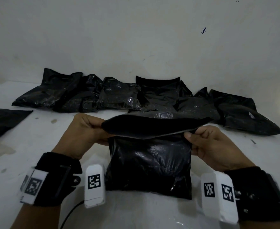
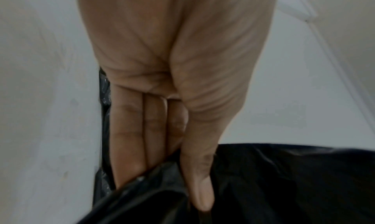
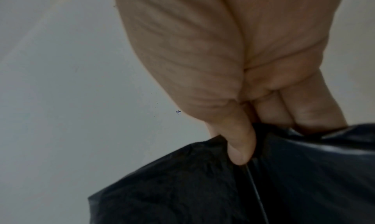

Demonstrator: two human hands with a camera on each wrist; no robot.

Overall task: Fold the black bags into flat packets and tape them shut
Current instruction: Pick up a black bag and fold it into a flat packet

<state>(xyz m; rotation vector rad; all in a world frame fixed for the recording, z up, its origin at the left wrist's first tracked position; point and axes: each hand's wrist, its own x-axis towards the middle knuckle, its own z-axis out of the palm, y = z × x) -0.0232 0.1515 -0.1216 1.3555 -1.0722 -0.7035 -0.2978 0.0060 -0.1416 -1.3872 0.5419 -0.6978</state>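
A filled black plastic bag lies on the white table in front of me, its top flap lifted and bent over towards me. My left hand pinches the flap's left end, thumb on one side and fingers on the other; the left wrist view shows the thumb pressed on the black plastic. My right hand pinches the flap's right end, its thumb on the black film. No tape is in view.
Several filled black bags lie in a row along the back of the table against the white wall. Another black bag lies flat at the left edge. A black cable runs off the near edge.
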